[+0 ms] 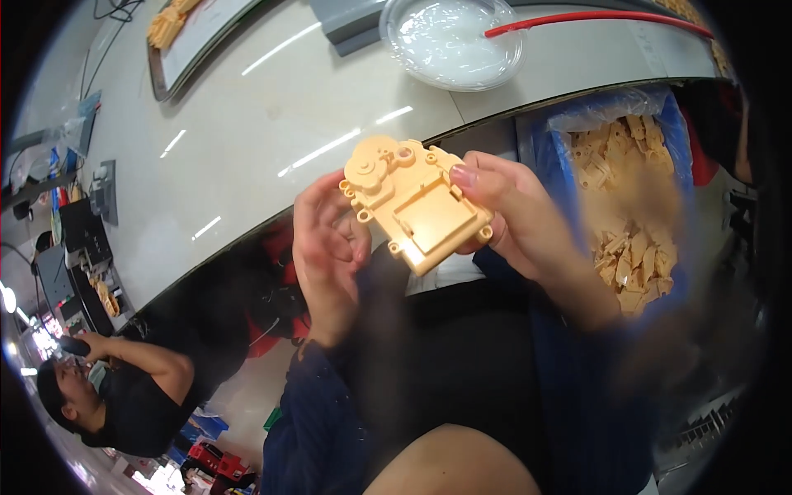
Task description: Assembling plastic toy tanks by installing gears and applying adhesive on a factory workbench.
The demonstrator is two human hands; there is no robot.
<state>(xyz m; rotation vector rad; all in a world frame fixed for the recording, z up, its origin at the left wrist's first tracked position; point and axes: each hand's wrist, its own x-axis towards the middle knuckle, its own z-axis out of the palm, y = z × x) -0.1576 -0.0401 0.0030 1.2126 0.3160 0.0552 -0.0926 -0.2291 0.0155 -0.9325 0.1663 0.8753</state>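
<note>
A pale orange moulded plastic housing (429,210) is held up above my lap, in front of the table edge. It has a rectangular recess, a rounded raised end at the upper left and small ring-shaped screw bosses around its rim. My right hand (520,206) grips its right side, the thumb pressed on the top face and the fingers mostly hidden beneath. At the left edge my left hand (323,247) curls its fingers against the housing, some fingertips hidden behind it. The housing's underside is out of sight.
On the pale table (247,107) stands a clear round tub (454,49) of whitish stuff with a red stick (594,18) in it. A blue-lined bin (681,165) of orange plastic parts is at my right. A tray (161,74) lies far left; another person (124,396) is at lower left.
</note>
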